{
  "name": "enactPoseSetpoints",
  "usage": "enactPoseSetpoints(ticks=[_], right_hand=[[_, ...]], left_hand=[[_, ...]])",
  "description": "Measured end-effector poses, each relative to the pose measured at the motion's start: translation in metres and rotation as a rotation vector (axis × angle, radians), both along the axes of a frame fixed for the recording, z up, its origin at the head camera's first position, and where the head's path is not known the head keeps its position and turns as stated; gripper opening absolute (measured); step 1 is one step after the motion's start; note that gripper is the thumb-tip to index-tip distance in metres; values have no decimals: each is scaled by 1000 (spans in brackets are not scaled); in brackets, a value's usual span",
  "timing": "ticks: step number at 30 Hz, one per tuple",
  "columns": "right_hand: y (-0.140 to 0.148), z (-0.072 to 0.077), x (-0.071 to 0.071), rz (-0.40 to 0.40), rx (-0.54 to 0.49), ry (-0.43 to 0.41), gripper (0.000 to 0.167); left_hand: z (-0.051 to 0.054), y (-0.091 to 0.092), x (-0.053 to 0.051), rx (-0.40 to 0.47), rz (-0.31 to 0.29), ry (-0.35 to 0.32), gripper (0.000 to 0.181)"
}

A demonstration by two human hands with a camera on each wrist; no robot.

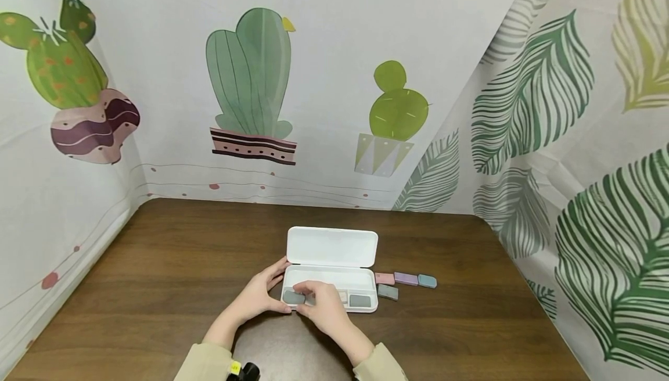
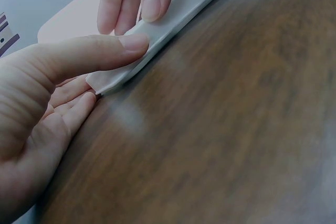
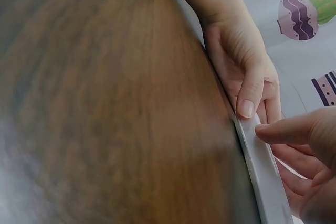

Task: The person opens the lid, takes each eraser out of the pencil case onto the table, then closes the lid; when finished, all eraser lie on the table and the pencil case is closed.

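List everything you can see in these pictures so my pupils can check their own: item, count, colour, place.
Case: one, white, open on the table
Lid: one, white, raised behind the case
Grey blocks: three, grey, two in the case's end compartments, one right of it
Small piece: one, pale, partly hidden in the case
Pink block, purple block, blue block: one each, in a row right of the case
Table: one, brown, underneath
Backdrop: white, printed cacti and leaves, around the table
Wrist device: black, near the left sleeve
Sleeves: two, beige, lower edge
Left grip: one, bare, holding the case's left end
Right grip: one, bare, over the case
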State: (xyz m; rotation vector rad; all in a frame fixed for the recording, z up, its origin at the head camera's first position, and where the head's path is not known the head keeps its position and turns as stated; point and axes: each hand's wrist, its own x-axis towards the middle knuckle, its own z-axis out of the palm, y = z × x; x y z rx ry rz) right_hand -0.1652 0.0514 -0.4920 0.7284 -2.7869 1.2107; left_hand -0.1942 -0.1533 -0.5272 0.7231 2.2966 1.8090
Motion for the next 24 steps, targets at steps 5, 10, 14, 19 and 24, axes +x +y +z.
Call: enactPoseSetpoints(ticks=[5, 10, 14, 19, 24], right_hand=[[0, -1, 0, -9, -11, 27, 27], [0, -4, -3, -9, -42, 31, 23], [1, -4, -5, 3, -76, -12, 22], [2, -3, -6, 13, -131, -90, 20], [2, -3, -9, 35, -157, -133, 22]], left_hand=[[0, 0, 0, -3, -1, 1, 112], [1, 0, 0, -10, -1, 2, 112], [1, 0, 1, -7, -5, 5, 112], [1, 0, 0, -12, -4, 6, 111], [0, 0, 0, -14, -6, 7, 111]])
